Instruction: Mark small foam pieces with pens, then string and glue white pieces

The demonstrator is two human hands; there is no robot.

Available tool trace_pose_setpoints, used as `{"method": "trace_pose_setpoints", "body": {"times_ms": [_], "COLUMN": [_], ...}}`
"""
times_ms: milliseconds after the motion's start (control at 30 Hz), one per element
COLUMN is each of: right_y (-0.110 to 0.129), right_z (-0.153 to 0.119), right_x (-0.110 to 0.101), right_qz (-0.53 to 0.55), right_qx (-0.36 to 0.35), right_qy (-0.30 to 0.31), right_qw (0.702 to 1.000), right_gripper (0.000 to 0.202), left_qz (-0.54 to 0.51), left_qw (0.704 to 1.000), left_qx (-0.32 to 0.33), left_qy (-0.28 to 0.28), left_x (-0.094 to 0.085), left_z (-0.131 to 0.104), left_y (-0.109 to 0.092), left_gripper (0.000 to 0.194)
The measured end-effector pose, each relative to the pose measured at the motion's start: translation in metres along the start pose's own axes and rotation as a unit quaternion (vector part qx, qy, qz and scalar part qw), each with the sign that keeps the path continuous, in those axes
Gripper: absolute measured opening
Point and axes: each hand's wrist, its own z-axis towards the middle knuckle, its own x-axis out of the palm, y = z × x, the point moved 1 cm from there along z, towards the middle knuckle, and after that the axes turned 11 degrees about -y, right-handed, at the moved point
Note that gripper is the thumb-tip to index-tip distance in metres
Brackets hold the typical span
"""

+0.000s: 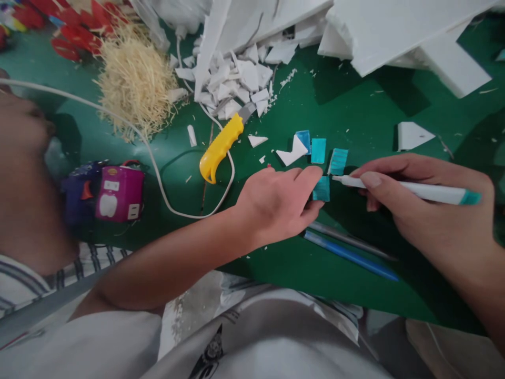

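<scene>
Between the thumb and index finger of my left hand is a small teal-coloured foam square. My right hand grips a white marker with a teal end, its tip close to the right edge of the square. Just above lie a light teal square, a striped teal piece and a blue piece. A notched white foam scrap overlaps the blue piece. Below my hands, a blue pen lies beside a grey one.
A yellow-handled cutter lies left of my hands, by a white cable and foam scraps. Large foam boards sit at the back. Leftward are a straw pile, a magenta box and another person's arm.
</scene>
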Motion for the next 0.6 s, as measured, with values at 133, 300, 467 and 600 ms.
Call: {"method": "trace_pose_setpoints", "body": {"times_ms": [133, 300, 467, 600], "right_y": [-0.0013, -0.0021, 0.0024, 0.0027], "right_z": [0.0003, 0.0001, 0.0003, 0.0004], "right_x": [0.0001, -0.0005, -0.0006, -0.0005], "right_qz": [0.003, 0.009, 0.021, 0.016], "right_qx": [0.005, 0.018, 0.022, 0.031], "right_qy": [0.004, 0.021, 0.017, 0.039], "right_qw": [1.000, 1.000, 0.999, 0.999], "right_gripper": [0.018, 0.017, 0.015, 0.022], "left_qz": [0.001, 0.000, 0.002, 0.001], "left_qw": [1.000, 1.000, 1.000, 1.000], "left_qx": [-0.002, -0.004, -0.005, -0.005], "left_qy": [0.007, 0.015, 0.015, 0.009], "left_x": [-0.0001, -0.0016, -0.0021, -0.0015], "left_z": [0.0009, 0.0021, 0.0019, 0.0016], "left_y": [-0.0004, -0.0007, -0.0009, -0.0003], "left_gripper": [0.031, 0.031, 0.030, 0.029]}}
